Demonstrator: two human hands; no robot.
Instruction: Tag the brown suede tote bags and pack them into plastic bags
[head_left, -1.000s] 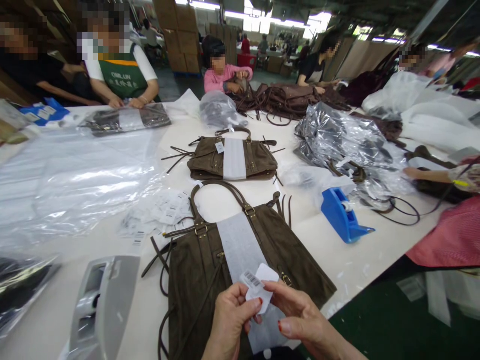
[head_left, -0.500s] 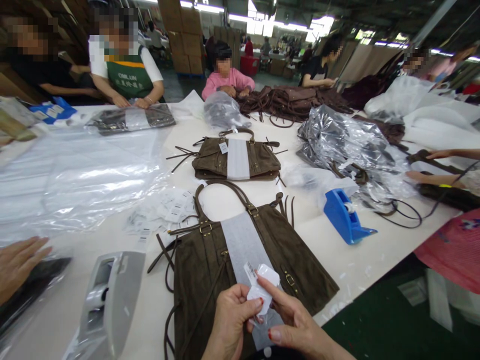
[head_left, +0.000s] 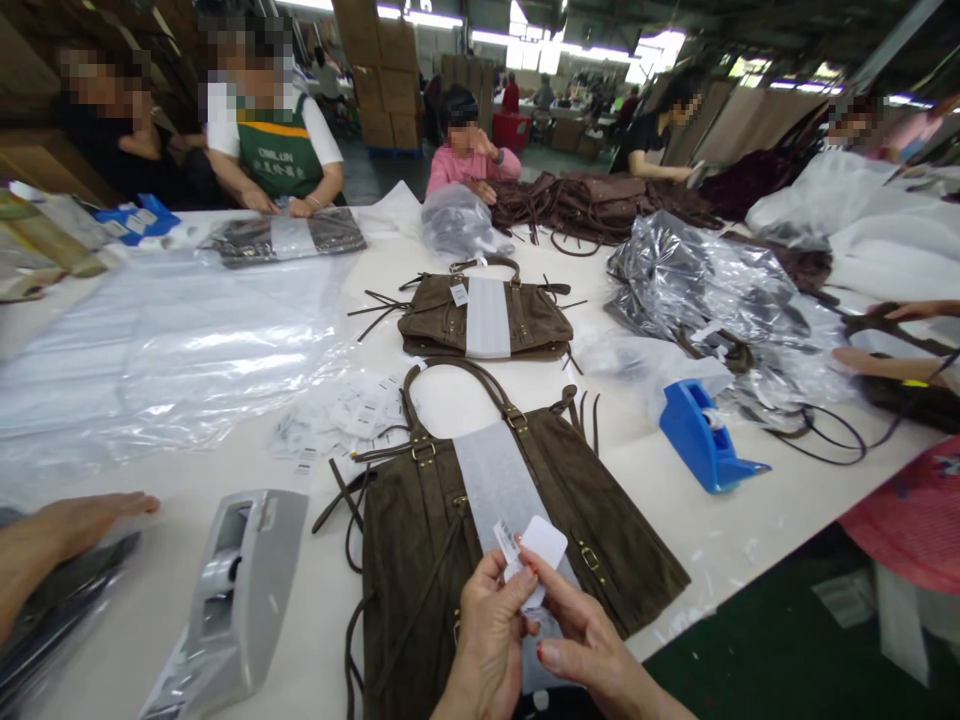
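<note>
White paper tags (head_left: 544, 543), one with a barcode, are pinched in my left hand (head_left: 491, 625), thumb on top. My right hand (head_left: 592, 640) has its index finger pressed on the same tags, and its thumb is lower down, apart from them. Both hands are over a dark olive handbag (head_left: 607, 530) that lies flat, its looped handles pointing away from me. A pale paper band (head_left: 495, 470) runs down the bag's middle. What is under my fingers is partly hidden.
A grey tape dispenser (head_left: 247, 600) stands left of the bag, a blue one (head_left: 701, 440) to the right. Beyond lie another olive handbag (head_left: 442, 320), loose labels (head_left: 345, 415) and clear plastic bags (head_left: 187, 340). A co-worker's hand (head_left: 82, 525) rests at far left; several people surround the table.
The view has swung slightly left, so everything sits further right. The tags are spread a little differently in my fingers. Across the table, the person in pink has raised a hand to the face.
</note>
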